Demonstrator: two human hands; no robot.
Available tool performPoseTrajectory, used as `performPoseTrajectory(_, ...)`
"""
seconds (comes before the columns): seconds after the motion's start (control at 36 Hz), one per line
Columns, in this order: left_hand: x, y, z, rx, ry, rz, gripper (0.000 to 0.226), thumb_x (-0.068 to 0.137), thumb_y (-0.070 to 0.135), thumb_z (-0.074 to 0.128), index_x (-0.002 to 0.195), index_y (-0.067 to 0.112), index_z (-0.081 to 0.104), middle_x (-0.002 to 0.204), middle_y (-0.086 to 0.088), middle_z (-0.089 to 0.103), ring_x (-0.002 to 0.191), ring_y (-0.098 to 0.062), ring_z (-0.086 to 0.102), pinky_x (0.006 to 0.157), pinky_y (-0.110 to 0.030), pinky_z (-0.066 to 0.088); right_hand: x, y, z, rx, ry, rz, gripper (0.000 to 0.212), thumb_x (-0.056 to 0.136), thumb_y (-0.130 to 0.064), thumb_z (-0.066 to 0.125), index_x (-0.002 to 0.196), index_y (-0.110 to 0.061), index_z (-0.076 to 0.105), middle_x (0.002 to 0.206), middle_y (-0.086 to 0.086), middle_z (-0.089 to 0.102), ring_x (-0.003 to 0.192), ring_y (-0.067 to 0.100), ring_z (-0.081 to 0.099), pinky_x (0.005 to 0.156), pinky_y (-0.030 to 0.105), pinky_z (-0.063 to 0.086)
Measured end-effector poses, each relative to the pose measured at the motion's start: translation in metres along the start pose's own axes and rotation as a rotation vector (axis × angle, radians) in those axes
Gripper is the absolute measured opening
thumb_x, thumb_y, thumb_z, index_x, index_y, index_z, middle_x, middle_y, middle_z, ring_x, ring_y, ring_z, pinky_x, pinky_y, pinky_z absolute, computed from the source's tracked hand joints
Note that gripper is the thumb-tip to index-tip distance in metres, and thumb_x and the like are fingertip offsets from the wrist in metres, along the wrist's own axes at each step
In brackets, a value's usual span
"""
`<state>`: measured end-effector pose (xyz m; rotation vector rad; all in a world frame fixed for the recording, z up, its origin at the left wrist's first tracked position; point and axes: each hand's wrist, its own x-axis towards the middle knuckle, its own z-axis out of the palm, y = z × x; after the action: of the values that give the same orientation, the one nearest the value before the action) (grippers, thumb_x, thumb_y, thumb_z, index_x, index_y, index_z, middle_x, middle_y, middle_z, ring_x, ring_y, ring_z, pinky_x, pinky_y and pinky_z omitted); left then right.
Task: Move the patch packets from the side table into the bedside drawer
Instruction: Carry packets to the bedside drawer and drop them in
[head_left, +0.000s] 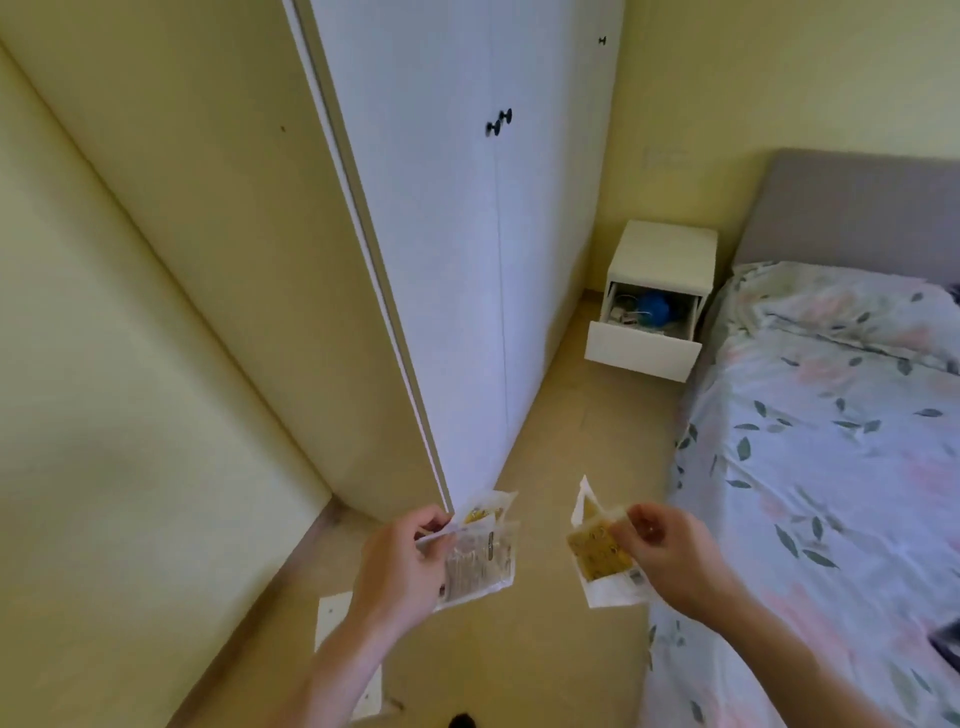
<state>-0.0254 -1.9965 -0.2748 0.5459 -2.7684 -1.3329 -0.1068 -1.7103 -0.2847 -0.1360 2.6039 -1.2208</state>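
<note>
Packets, held in both hands and well short of the drawer, none yet stowed as far as could be seen.

Left to right:

Wall (130, 312), pale yellow, bare.

Wardrobe (467, 234), white, doors closed, dark knobs.

Left hand (400, 561), fingers curled and pinching a small fan of packets (480, 551) by their near edge; clear wrappers, yellowish contents, more than one but the count could not be told.

Floor (587, 431), tan, running between wardrobe and bed toward the nightstand.

Right hand (670, 556), thumb and fingertips pinching further packets (602, 556) at the upper corner, these hanging down and tilted.

Nightstand (662, 260), white, at the far end by the headboard, nothing seen on top.

Drawer (641, 351), pulled open, already holding a blue object (649, 304) and small oddments too blurred to name.

Bed (831, 441), floral sheet, grey headboard.

Status, as judged: pickup done, packets in transit. Remaining: the walk to the nightstand, both handfuls lowered into the open drawer, and perhaps the drawer pushed to. Side table not in view; whether more packets waited there could not be told.
</note>
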Motion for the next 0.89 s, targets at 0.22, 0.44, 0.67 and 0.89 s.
performPoseTrajectory(0.22,0.140,0.044,0.021,0.080,-0.208,0.195,0.019,0.090,0.024,0.073,0.074,0.025,0.065,0.071,0.012,0.068,0.064,-0.011,0.062,0.064,-0.032,0.052,0.053,-0.008,-0.018,0.102,0.240,0.171,0.014,0.097,-0.030,0.062,0.086,-0.026,0.070,0.080,-0.008,0.071,0.069,0.006,0.067,0.051,0.012,0.046)
performPoseTrajectory(0.44,0.252,0.109,0.068,0.104,-0.320,0.302,0.015,0.091,0.022,0.070,0.077,0.024,0.070,0.065,0.012,0.068,0.057,-0.012,0.061,0.055,-0.028,0.049,0.129,0.021,-0.062,0.168,0.404,0.299,0.020,0.096,-0.025,0.064,0.077,-0.024,0.070,0.071,-0.006,0.070,0.057,0.000,0.063,0.047,0.011,0.043)
performPoseTrajectory(0.67,0.367,0.164,0.119,0.109,-0.286,0.283,0.017,0.091,0.024,0.069,0.074,0.026,0.068,0.069,0.019,0.069,0.063,-0.005,0.059,0.052,-0.015,0.042,0.249,0.050,-0.125,0.139,0.391,0.323,0.021,0.095,-0.029,0.064,0.075,-0.026,0.070,0.062,-0.009,0.067,0.050,0.000,0.056,0.049,0.014,0.040)
performPoseTrajectory(0.89,0.474,0.211,0.160,0.112,-0.232,0.209,0.018,0.091,0.024,0.070,0.073,0.024,0.067,0.069,0.017,0.069,0.059,-0.007,0.057,0.052,-0.018,0.042,0.389,0.071,-0.201,0.094,0.340,0.307,0.026,0.095,-0.023,0.064,0.070,-0.022,0.066,0.063,-0.002,0.066,0.048,0.003,0.054,0.046,0.015,0.042)
